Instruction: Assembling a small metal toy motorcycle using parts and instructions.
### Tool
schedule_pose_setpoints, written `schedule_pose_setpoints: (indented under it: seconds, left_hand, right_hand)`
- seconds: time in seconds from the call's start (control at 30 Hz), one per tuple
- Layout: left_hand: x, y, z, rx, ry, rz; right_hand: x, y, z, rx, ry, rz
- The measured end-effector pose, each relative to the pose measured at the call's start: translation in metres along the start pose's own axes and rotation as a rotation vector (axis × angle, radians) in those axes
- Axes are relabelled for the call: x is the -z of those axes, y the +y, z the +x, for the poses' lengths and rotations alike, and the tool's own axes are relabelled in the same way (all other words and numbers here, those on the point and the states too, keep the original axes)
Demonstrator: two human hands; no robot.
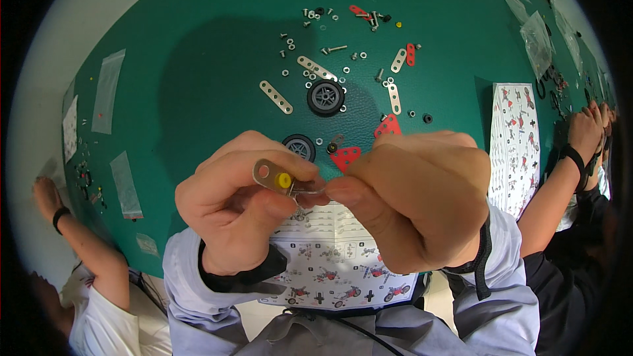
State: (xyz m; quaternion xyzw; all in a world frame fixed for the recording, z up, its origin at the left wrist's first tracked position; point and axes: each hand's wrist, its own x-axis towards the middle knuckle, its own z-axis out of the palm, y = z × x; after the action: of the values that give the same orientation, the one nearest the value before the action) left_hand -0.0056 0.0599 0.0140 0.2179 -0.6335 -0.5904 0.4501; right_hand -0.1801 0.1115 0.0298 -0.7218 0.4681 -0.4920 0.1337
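Note:
My left hand [227, 201] pinches a perforated metal strip [264, 172] with a rounded end between thumb and fingers. On the strip sits a small yellow round piece [283, 180]. Close beside it, my right hand [425, 194] is closed in a pinch. A thin shiny metal part [307, 191] runs between the two hands' fingertips; its kind and far end are hidden by the fingers. Below the hands lies a paper instruction sheet [336, 250] with printed assembly drawings. Just beyond them are a black-tyred wheel [299, 147] and a red perforated plate [344, 157].
On the green table [217, 79] lie another wheel [326, 97], several metal strips [275, 97], red pieces, bolts and nuts. Plastic bags [109, 92] lie at left and far right. Another sheet [514, 145] is at right. Co-workers' arms [557, 184] reach in on both sides.

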Motion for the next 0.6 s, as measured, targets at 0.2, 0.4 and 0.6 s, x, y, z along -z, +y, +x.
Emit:
schedule_pose_setpoints:
  seconds: [0.2, 0.4, 0.6]
  left_hand:
    - [0.001, 0.001, 0.0, -0.01, 0.014, 0.034]
    - [0.001, -0.002, 0.001, -0.1, 0.01, 0.025]
    - [0.001, -0.003, 0.0, -0.146, 0.024, 0.014]
  right_hand:
    - [0.002, -0.009, 0.001, -0.116, -0.031, 0.067]
    - [-0.002, -0.012, -0.002, -0.182, -0.01, 0.124]
    - [-0.005, -0.015, -0.002, -0.219, 0.046, 0.194]
